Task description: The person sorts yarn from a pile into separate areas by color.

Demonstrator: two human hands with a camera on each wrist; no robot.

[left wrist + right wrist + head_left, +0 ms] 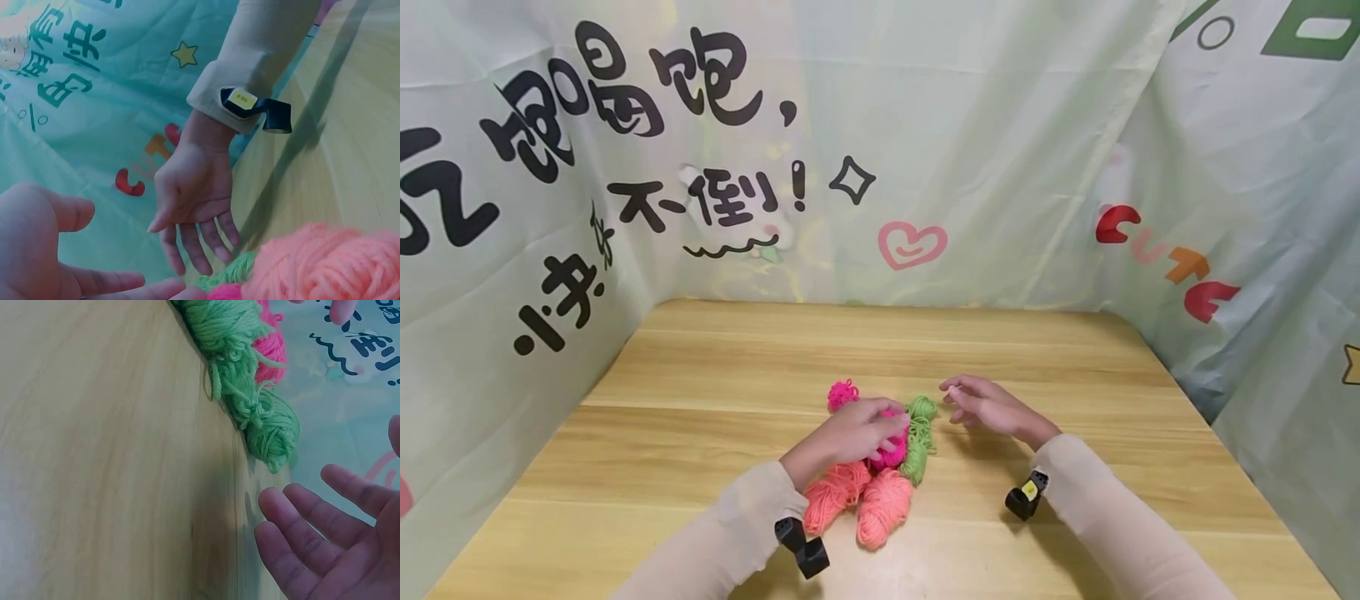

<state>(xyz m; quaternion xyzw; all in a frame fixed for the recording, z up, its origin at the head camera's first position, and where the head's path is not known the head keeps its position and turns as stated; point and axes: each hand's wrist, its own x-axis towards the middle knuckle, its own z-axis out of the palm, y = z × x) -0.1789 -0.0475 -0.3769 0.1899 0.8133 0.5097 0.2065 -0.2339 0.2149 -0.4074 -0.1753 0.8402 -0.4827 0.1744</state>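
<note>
Several bundles of yarn lie together on the wooden table. Two coral yarn bundles (884,510) are nearest the person, with green yarn (917,450) along the right side and magenta yarn (842,395) behind and between them. Over the magenta yarn hovers the left hand (859,433), its fingers extended and thumb apart; whether it touches the yarn cannot be told. To the right of the green yarn, the right hand (988,406) is held above the table with relaxed, spread fingers and nothing in it. The right wrist view shows its palm (350,550) facing the green yarn (231,337).
A wooden table (700,358) extends around the yarn. Printed cloth (985,167) hangs behind it and along both sides. Each sleeve carries a small black camera (1027,496) at the wrist.
</note>
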